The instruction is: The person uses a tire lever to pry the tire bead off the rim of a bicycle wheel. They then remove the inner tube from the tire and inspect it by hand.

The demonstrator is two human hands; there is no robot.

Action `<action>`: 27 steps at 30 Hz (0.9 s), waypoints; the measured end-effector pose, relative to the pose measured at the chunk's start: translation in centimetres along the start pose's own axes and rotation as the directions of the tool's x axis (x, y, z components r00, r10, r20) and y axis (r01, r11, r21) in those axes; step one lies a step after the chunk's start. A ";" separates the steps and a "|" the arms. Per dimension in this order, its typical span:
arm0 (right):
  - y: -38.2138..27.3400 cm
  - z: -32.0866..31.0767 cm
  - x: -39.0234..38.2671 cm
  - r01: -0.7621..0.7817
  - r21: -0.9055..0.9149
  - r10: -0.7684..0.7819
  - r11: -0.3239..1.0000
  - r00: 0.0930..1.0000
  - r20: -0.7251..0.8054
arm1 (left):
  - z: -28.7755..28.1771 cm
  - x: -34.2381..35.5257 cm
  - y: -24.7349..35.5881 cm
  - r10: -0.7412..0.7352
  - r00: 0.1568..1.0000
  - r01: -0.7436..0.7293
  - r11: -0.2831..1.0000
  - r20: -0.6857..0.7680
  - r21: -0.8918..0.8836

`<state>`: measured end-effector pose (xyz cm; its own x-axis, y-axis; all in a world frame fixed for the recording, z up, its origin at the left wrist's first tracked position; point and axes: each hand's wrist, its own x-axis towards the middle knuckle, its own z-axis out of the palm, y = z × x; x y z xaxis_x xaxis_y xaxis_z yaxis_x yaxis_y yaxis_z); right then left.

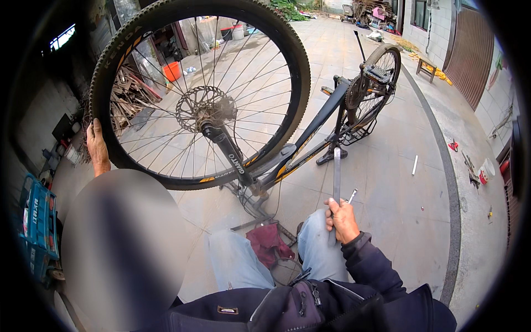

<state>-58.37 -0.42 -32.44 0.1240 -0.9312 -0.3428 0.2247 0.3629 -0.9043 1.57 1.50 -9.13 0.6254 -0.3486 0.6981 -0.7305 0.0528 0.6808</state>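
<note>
An upside-down black-and-orange bicycle stands before me, its front wheel [205, 117] raised close to me, with a disc rotor [194, 103] at the hub. My left hand [97, 148] grips the tyre's left side. Low at the right, my right hand [343, 220] holds a long flat metal bar [337, 175]; a shorter silver wrench [352, 195] sticks out from the same hand. The rear wheel [383, 68] is farther back. A maroon cloth [261, 243] lies below the bicycle, between my knees.
Scattered tools [470, 170], a white bucket [486, 171] and a white strip [415, 165] lie at the right, near a small bench [426, 69]. A teal vehicle [38, 232] stands far left; piled wood [130, 91] and an orange bucket [172, 71] sit behind the wheel. A blurred patch hides the lower left.
</note>
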 end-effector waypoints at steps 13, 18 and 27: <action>-12.9 4.2 -1.9 0.351 -0.094 -0.321 0.932 0.917 0.237 | 2.2 1.3 7.1 0.390 0.920 -0.389 0.897 0.041 0.211; -23.1 5.4 -2.5 0.879 -0.029 -0.877 0.476 0.473 -0.080 | 2.1 1.7 10.7 0.422 0.902 -0.429 0.857 0.090 0.286; -28.8 11.7 0.2 0.965 0.254 -0.878 0.063 0.174 -0.445 | 3.2 1.8 10.8 0.389 0.920 -0.383 0.855 0.057 0.351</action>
<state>-53.50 -10.61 -3.50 -0.6058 -0.4966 0.6216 0.3796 -0.8670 -0.3227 -6.02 -1.54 -1.24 0.2757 -0.3531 0.8940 -0.9599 -0.1499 0.2368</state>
